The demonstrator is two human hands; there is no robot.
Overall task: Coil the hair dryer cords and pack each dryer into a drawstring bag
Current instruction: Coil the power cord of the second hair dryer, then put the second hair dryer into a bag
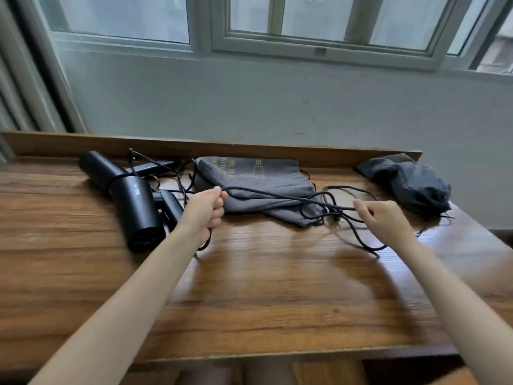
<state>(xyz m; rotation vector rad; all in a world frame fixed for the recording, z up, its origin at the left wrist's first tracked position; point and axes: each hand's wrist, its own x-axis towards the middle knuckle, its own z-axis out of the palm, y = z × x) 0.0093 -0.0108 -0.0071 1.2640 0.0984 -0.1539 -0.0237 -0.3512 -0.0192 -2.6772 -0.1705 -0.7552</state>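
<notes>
A black hair dryer point(136, 209) lies on the wooden table point(249, 287) at the left, and a second black dryer point(97, 166) lies behind it. Its black cord point(277, 196) stretches across a flat grey drawstring bag point(258, 184) with yellow print. My left hand point(205, 208) is shut on the cord near the dryer, with cord hanging below the fist. My right hand point(380, 215) pinches the same cord further right, where it loops loosely. A second, stuffed dark bag point(410, 184) sits at the back right.
A raised wooden ledge point(222, 150) runs along the table's back edge, under a pale wall and a window. The table's right edge falls away beside the stuffed bag. A person's legs show below the front edge.
</notes>
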